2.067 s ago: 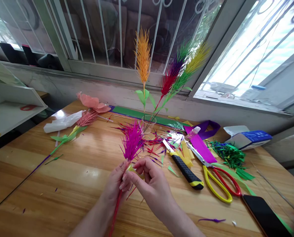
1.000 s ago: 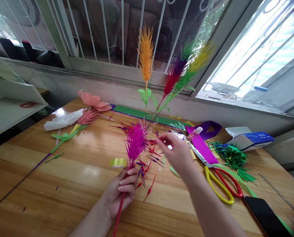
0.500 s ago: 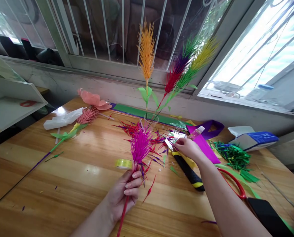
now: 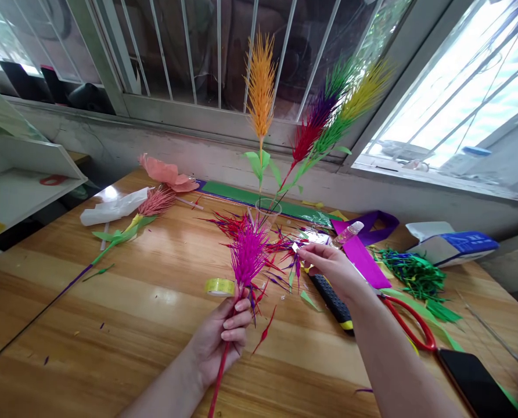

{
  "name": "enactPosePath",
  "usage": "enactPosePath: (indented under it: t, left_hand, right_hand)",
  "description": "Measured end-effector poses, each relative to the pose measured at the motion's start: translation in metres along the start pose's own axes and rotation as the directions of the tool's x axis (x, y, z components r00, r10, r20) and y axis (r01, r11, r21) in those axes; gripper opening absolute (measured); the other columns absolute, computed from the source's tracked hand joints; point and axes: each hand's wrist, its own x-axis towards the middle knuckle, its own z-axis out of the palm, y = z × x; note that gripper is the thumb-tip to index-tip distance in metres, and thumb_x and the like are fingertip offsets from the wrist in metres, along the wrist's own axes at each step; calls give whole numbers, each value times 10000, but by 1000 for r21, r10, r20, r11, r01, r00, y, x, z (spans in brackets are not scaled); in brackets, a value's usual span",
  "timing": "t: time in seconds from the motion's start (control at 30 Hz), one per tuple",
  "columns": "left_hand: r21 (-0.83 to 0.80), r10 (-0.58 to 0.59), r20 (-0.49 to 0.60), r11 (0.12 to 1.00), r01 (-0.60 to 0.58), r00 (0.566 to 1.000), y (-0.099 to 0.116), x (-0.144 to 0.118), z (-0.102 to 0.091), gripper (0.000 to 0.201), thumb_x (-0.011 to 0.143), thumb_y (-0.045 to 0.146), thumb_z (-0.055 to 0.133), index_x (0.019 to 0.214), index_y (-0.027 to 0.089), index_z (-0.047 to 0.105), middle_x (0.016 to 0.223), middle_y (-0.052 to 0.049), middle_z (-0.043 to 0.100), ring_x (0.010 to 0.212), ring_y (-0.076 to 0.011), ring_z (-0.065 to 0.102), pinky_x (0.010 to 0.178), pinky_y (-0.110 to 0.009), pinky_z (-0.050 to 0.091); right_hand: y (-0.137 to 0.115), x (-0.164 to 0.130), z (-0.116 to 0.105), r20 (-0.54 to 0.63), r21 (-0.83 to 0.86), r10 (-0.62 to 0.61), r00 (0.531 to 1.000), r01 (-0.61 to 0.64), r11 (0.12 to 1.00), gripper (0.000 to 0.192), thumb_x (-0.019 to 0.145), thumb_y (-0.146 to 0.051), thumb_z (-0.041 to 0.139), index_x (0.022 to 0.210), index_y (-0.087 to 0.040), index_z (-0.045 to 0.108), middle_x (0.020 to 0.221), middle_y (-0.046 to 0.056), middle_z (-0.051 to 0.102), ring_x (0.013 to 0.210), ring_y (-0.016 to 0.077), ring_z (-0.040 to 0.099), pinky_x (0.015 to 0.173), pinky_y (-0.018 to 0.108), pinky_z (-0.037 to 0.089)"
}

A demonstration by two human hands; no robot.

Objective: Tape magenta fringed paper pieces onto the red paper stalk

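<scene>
My left hand (image 4: pixel 224 337) is closed around the red stem (image 4: pixel 218 383) of a magenta paper grass ear (image 4: pixel 248 255), held upright above the table. Thumb and fingers of my right hand (image 4: pixel 326 264) are pinched over the scattered pieces, with thin purple paper spikes (image 4: pixel 297 273) hanging beneath the fingertips. Under that hand lies a black and yellow utility knife (image 4: pixel 331 299), partly covered. Beside my left hand stands a roll of yellow tape (image 4: pixel 219 287). Red and purple paper spikes (image 4: pixel 230 223) lie loose behind the magenta ear; one red spike (image 4: pixel 265 331) rests nearer me.
A clear cup (image 4: pixel 268 206) holds finished ears, among them an orange one (image 4: pixel 260 87). Red-handled scissors (image 4: pixel 416 325) and a phone (image 4: pixel 477 377) lie at right, near green shreds (image 4: pixel 411 273) and a small bottle (image 4: pixel 348 232). At left lies a pink ear (image 4: pixel 157 200).
My right hand has lifted slightly from the pile, and purple spikes now show below its fingertips. My left hand keeps its grip on the stem. The view has shifted slightly.
</scene>
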Motion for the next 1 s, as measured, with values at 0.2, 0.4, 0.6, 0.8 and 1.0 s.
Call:
enactPosePath:
  t: [0.2,0.4,0.6,0.8,1.0]
  left_hand:
    - [31,22,0,999,-22,1000,1,0,2,282,908,212,272,806,74,496,646,26,382,398,17,349,301,-33,314]
    - [51,38,-34,998,-37,999,-1,0,2,223,894,185,331,792,81,499,628,36,371,380,22,347,294,-30,301]
    - [54,35,-17,998,-34,999,0,0,2,215,891,183,338,783,91,500,631,31,380,389,17,363,302,-35,312]
    - [80,51,9,995,-52,999,1,1,-1,270,909,197,259,842,78,493,656,22,400,405,15,369,308,-41,323]
    - [81,68,40,994,-71,997,2,1,-3,317,914,225,226,812,73,484,658,21,390,414,16,372,316,-41,328]
  right_hand:
    - [8,-8,28,78,-220,-6,997,23,975,207,700,-385,537,670,-191,603,592,-7,593,540,125,507,502,236,358]
    - [4,-20,20,12,-445,-8,1000,12,896,154,716,-342,500,677,-214,576,655,9,602,594,151,519,521,256,321]
    - [14,-36,-7,-124,-702,2,992,-89,706,220,649,-316,524,845,-217,520,889,62,583,857,249,526,613,304,354]
    - [37,-43,-18,-98,-670,164,982,-187,719,269,648,-300,529,900,-206,517,904,58,615,831,239,577,626,310,401]
    - [52,-39,-47,-109,-438,175,978,-206,875,321,635,-342,572,928,-213,552,844,46,650,733,198,609,552,260,417]
